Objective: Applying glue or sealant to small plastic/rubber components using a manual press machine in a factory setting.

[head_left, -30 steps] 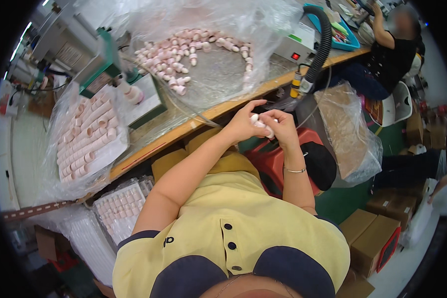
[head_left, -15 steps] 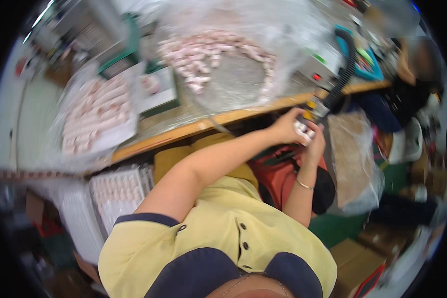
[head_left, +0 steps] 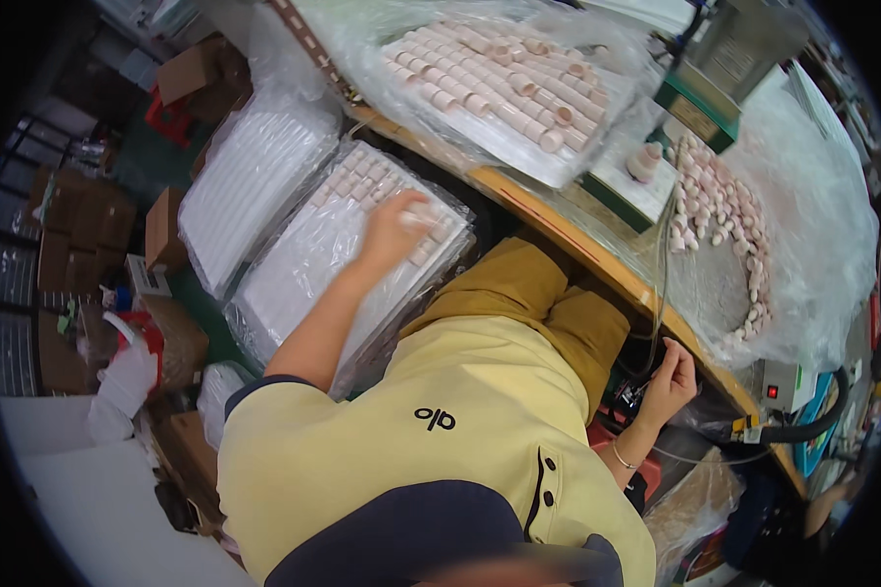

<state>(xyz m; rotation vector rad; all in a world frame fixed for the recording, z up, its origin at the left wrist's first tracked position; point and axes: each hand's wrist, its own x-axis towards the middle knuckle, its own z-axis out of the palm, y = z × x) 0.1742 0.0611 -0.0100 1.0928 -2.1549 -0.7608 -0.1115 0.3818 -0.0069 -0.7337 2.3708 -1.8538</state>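
My left hand point(head_left: 392, 233) is down at the right side of a white tray point(head_left: 294, 262) in clear plastic wrap. Its fingers close on a small pale pink cylinder point(head_left: 423, 209) among the pieces there, partly covered by the fingers. Rows of similar short cylinders point(head_left: 362, 178) stand at the tray's far end. By the front edge of the workbench point(head_left: 558, 223), my right hand point(head_left: 670, 383) is raised with loosely bent fingers and nothing visible in it. A black hose with a yellow-collared nozzle point(head_left: 749, 428) lies at the bench edge, apart from that hand.
A second wrapped white tray point(head_left: 255, 176) lies left of the first. On the bench are a board of pale pink cylinders point(head_left: 494, 83), a green and white box point(head_left: 636, 181), loose pink pieces point(head_left: 739, 215) and a device with a red light point(head_left: 785, 387). Cardboard boxes point(head_left: 88, 220) stand far left.
The view has swung left. My hands, together at the nozzle with small white pieces before, are now apart: the left reaches over the tray, the right is off the nozzle by the bench edge.
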